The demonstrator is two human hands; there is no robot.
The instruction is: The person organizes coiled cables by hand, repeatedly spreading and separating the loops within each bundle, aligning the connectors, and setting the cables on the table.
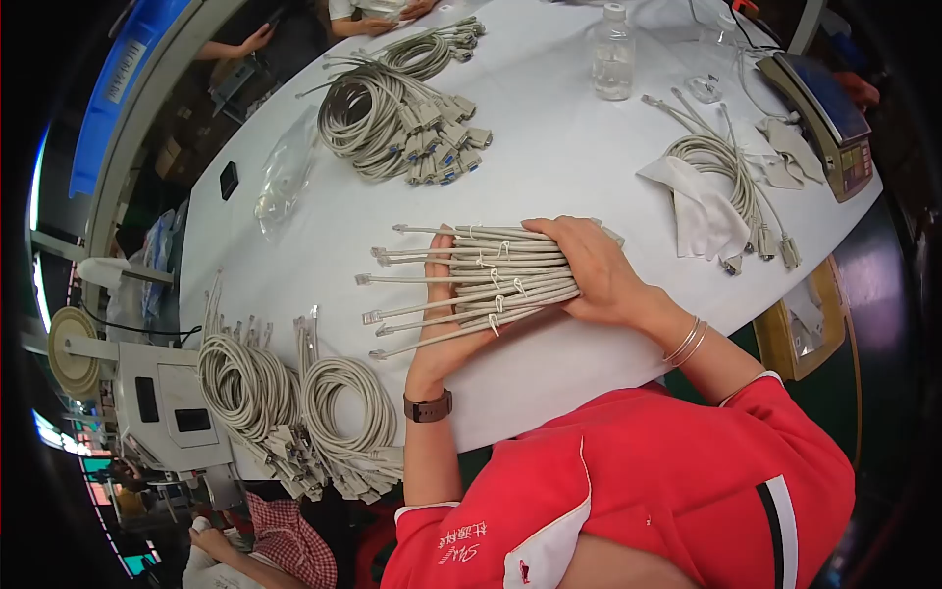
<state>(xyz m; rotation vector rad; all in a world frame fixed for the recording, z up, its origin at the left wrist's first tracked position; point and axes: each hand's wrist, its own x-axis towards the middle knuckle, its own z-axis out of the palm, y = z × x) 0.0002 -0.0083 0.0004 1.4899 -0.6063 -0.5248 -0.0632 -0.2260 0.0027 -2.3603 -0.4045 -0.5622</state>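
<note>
Over the near side of a white-covered table [540, 147], a worker in a red shirt [677, 452] holds a bundle of beige cables [515, 280] crosswise with both hands. The left hand [449, 344] cradles it from beneath, fingertips showing past the far edge; the right hand [601, 277] is wrapped over the opposite end, its grip closed on the cables and hiding where they finish. Clear modular plugs [373, 317] fan out unevenly past the left wrist, and small white ties [497, 324] stand up along the lengths.

Good handling here probably means firm pressure from the right and a loose, flat support from the left, so that the cables lie parallel without being pinched. The plugs' locking tabs look easy to snag, so they are best left clear of the fingers and the wristwatch [429, 406]. Squaring the staggered ends gently, without tugging on the ties, would likely give a tidier bundle.

Coiled cables with D-sub connectors [417, 123] are heaped across the table, and two more coils [348, 407] sit at the worker's left. A digital scale [824, 123] stands at the right edge, well apart from the hands.
</note>
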